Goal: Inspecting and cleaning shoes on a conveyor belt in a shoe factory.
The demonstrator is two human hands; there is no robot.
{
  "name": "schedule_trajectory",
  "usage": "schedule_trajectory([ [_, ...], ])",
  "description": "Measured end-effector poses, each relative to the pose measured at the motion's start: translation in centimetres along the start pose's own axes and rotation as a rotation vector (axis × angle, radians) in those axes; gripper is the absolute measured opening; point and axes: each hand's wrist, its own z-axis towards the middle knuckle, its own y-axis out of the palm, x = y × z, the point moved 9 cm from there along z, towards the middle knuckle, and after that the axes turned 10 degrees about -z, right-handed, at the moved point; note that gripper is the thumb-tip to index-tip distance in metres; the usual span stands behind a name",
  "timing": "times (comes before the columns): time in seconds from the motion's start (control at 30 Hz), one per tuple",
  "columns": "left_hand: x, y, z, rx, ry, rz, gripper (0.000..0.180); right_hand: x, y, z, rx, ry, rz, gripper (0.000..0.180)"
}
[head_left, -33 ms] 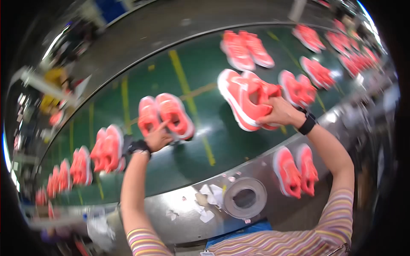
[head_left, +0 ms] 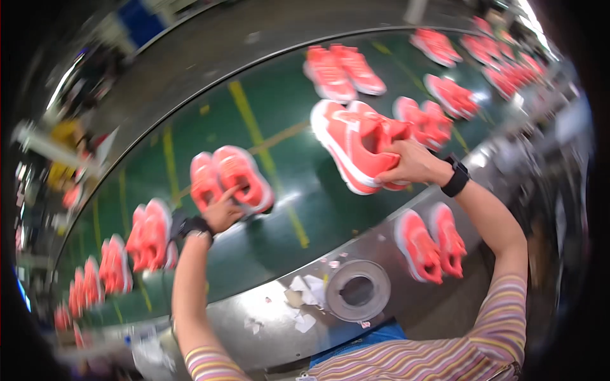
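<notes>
My right hand [head_left: 416, 163] grips a pair of coral sneakers [head_left: 348, 149] by the heel end, with the thumb on the outside. The pair is tilted above the green belt [head_left: 267, 238], white soles turned to the left. To the left, my left hand [head_left: 222, 213] is at the heels of another coral pair [head_left: 230, 174], the index finger reaching to the right shoe's opening. The fingers look closed around the heels; the thumb is partly hidden. This pair's toes point away from me. Dark bands circle both my wrists.
More coral pairs stand along the belt at the left [head_left: 149, 235], far side [head_left: 343, 70] and right [head_left: 451, 96]. Another pair [head_left: 429, 244] rests on the metal ledge [head_left: 254, 298] near me. A round, hollow-centred tape roll [head_left: 337, 289] and paper scraps [head_left: 308, 292] lie there too.
The whole view has shifted slightly, moving the belt and shoes leftward in the picture. Both hands keep their places at the two pairs.
</notes>
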Motion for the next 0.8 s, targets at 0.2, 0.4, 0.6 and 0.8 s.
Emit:
schedule_trajectory([
  [0.2, -1.8, 2.1, 2.6, -0.182, 0.041, 0.15, 0.025, 5.0, -5.8, -17.5, -0.011, 0.233, -0.224, 0.041],
  [0.4, 1.5, 0.6, -1.4, 0.083, 0.007, 0.015, 0.021, 15.2, -1.7, -27.2, -0.035, 0.449, -0.471, 0.037],
  [0.6, 7.9, -3.3, -12.5, 0.18, 0.14, -0.162, 0.014, 25.8, 4.9, -29.5, 0.128, 0.281, -0.267, 0.045],
  [0.8, 12.6, 1.1, -26.0, 0.26, 0.099, -0.009, 0.013, 34.6, 13.1, -28.9, -0.009, 0.444, -0.226, 0.062],
])
